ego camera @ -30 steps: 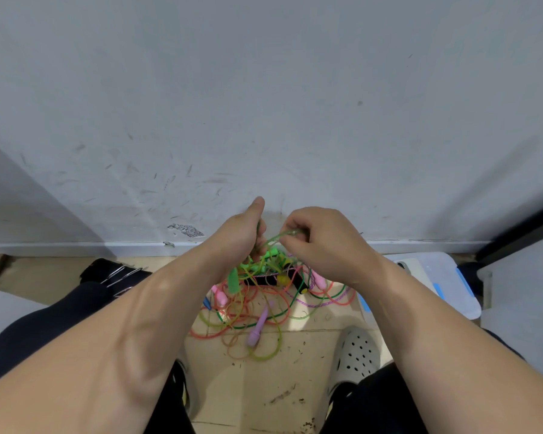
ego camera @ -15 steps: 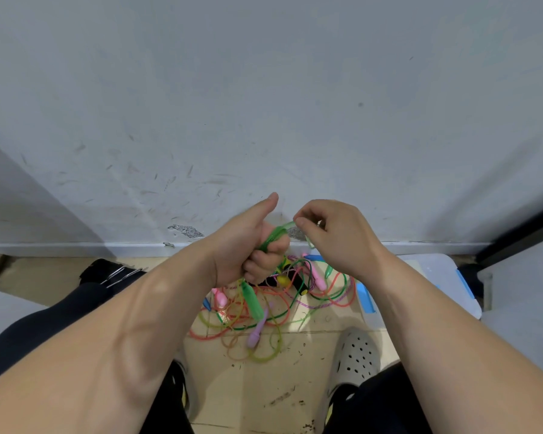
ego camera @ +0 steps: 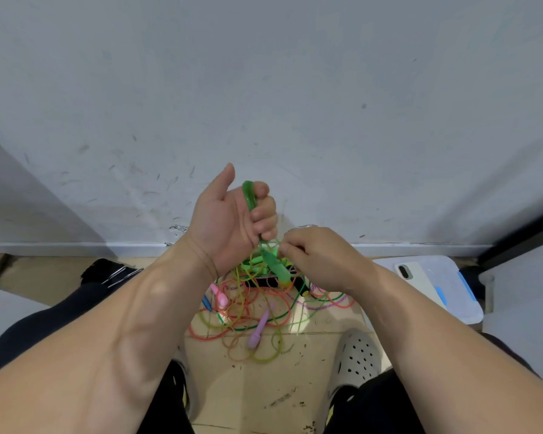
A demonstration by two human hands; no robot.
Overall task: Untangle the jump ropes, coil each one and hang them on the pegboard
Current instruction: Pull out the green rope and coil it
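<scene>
Since half a second earlier, the left hand (ego camera: pixel 229 220) had risen and turned its palm toward the camera, while the right hand (ego camera: pixel 320 258) had dropped below it. The left fingers curled round a translucent green plastic jump-rope handle (ego camera: pixel 249 194), held upright with the thumb sticking up (clear of the handle). The right fingertips appeared to pinch the thin green cord (ego camera: pixel 267 243) just under the left fist, beside a second green handle (ego camera: pixel 276 266) that hung tilted there. Below, the tangle of orange, green, yellow and purple jump ropes (ego camera: pixel 245 314) lay on the tan tiled floor (ego camera: pixel 264 386), with a pink handle (ego camera: pixel 221 298) and a lilac handle (ego camera: pixel 259 330) in it. At the right, a pale phone (ego camera: pixel 416 280) lay on a white plastic bin lid (ego camera: pixel 458 296), near a grey perforated clog (ego camera: pixel 358 355).
</scene>
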